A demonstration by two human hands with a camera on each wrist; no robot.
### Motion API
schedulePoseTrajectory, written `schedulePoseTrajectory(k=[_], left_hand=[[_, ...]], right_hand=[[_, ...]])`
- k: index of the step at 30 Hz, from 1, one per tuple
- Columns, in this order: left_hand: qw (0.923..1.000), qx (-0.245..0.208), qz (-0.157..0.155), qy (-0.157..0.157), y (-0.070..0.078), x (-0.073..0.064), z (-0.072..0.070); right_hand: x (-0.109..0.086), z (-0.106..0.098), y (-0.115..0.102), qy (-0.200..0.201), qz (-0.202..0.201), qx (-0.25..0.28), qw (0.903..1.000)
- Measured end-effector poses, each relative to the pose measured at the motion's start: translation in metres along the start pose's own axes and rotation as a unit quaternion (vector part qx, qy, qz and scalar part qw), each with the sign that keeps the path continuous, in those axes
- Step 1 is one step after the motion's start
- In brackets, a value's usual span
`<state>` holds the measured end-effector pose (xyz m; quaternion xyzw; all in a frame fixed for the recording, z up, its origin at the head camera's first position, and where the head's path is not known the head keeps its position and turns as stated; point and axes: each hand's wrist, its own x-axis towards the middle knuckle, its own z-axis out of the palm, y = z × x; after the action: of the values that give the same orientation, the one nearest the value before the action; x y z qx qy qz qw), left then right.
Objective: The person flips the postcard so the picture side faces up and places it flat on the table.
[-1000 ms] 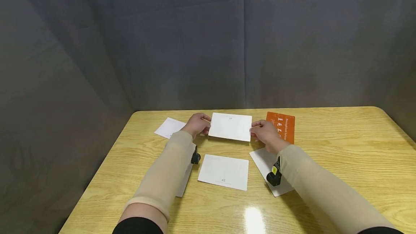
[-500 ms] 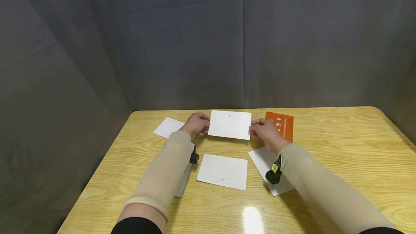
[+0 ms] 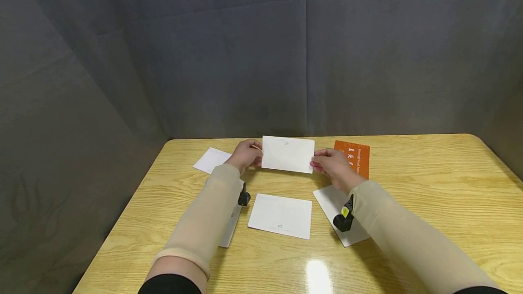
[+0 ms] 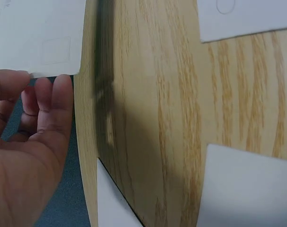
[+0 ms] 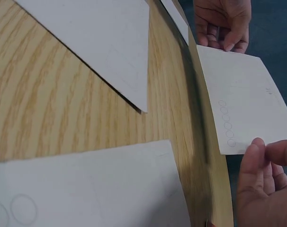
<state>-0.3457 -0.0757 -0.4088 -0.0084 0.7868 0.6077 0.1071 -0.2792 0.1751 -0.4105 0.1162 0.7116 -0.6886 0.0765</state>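
Observation:
A white postcard (image 3: 288,154) is held tilted above the far part of the table, between both hands. My left hand (image 3: 247,154) pinches its left edge between thumb and fingers; a faint stamp square shows beside them on the postcard (image 4: 53,40) in the left wrist view. On the opposite edge my right hand (image 3: 333,165) grips with thumb and fingertips. A row of printed circles runs along that postcard (image 5: 243,99) in the right wrist view. What is on its far side is hidden.
On the wooden table (image 3: 429,185) lie a white card (image 3: 279,216) in the middle, another card (image 3: 335,208) under the right forearm, one partly behind the left forearm, a white card (image 3: 211,160) at the far left, and an orange card (image 3: 357,158) at right. A grey curtain (image 3: 245,58) hangs behind.
The held postcard has risen a little and stands slightly more upright, both hands keeping hold of its edges. The cards lying on the table stay where they were.

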Motion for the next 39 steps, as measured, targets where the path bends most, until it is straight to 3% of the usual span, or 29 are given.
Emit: schedulePoseTrajectory(k=[17, 32, 39], left_hand=[[0.9997, -0.013, 0.017, 0.015, -0.0009, 0.0043, -0.0005], [0.9945, -0.101, -0.007, 0.028, 0.0021, 0.0021, 0.0021], [0.9938, -0.105, -0.012, 0.032, 0.0017, 0.0012, 0.0029]], right_hand=[[-0.0002, 0.0003, 0.0017, -0.002, -0.023, 0.002, 0.9997], [-0.0038, -0.0022, 0.0007, -0.001, -0.011, 0.052, 0.9986], [-0.0016, -0.0018, 0.0045, -0.001, -0.019, 0.046, 0.9988]])
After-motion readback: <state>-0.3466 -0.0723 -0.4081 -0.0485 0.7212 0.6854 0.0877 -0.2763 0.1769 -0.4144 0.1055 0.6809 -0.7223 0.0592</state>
